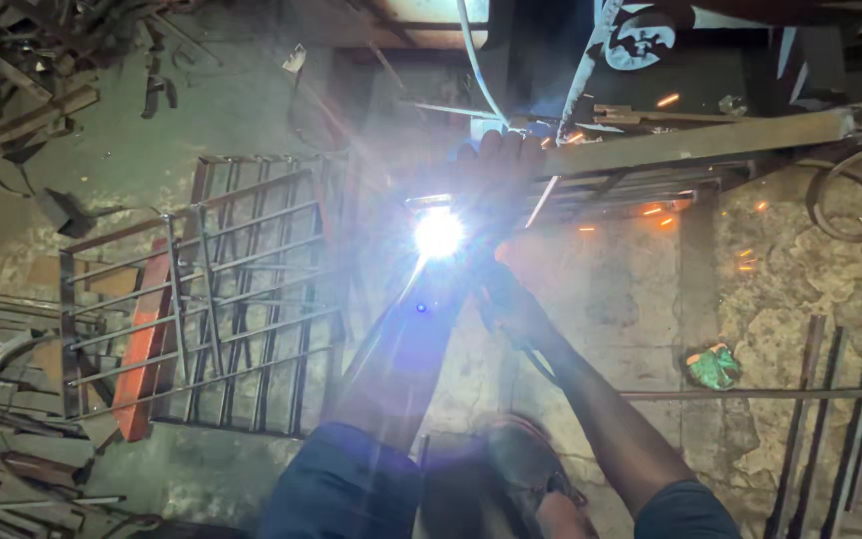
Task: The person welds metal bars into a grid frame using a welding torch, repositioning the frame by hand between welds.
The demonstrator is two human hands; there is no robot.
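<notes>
A white welding arc (438, 235) burns at the left end of a long steel bar (710, 142) that lies across a metal frame (631, 185). My left hand (501, 160) reaches past the arc and grips the frame beside the bar's end, fingers curled over it. My right hand (499, 294) sits just below and right of the arc, closed on a welding electrode holder, with a cable (536, 361) trailing along the forearm. Glare hides the holder's tip. Orange sparks (655, 212) scatter to the right.
A barred metal grille (241, 289) lies on the concrete floor at left, with an orange strip (142, 349) along it. Scrap steel is piled at the far left (2, 439). Several rods (820, 419) lie at right, near a green scrap (713, 367). My shoe (521, 459) is below.
</notes>
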